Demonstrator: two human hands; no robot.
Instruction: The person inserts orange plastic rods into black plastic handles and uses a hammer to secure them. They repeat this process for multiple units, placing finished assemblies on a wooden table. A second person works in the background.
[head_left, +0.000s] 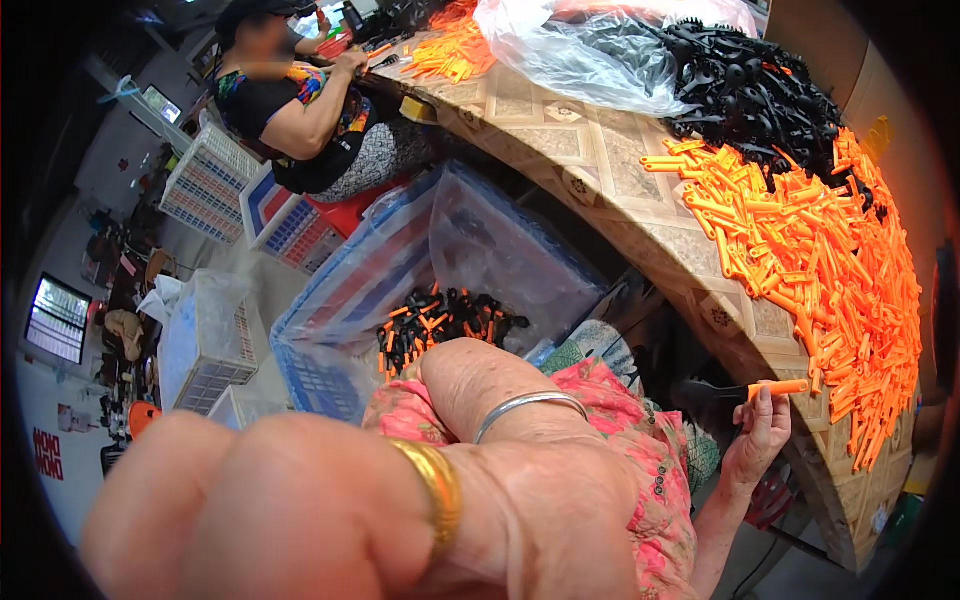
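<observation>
My left hand point(300, 500) is raised very close, large and blurred at the lower left, with a gold ring on one finger and a silver bangle on the arm. Its fingers bend out of the picture, so their tips are hidden. At the table's near right edge, my right hand point(762, 430) pinches an orange plastic handle point(778, 388). A dark black piece point(712, 393) extends leftward from it. Beside that hand, a wide heap of loose orange handles point(830, 270) spreads over the patterned table point(620, 165).
Black plastic parts point(750, 90) are heaped behind the orange ones, beside a clear plastic bag point(580, 60). Below the table, a lined blue crate point(330, 310) holds black-and-orange pieces point(445, 325). Another person point(310, 110) sits at the far left of the table, near stacked crates point(210, 180).
</observation>
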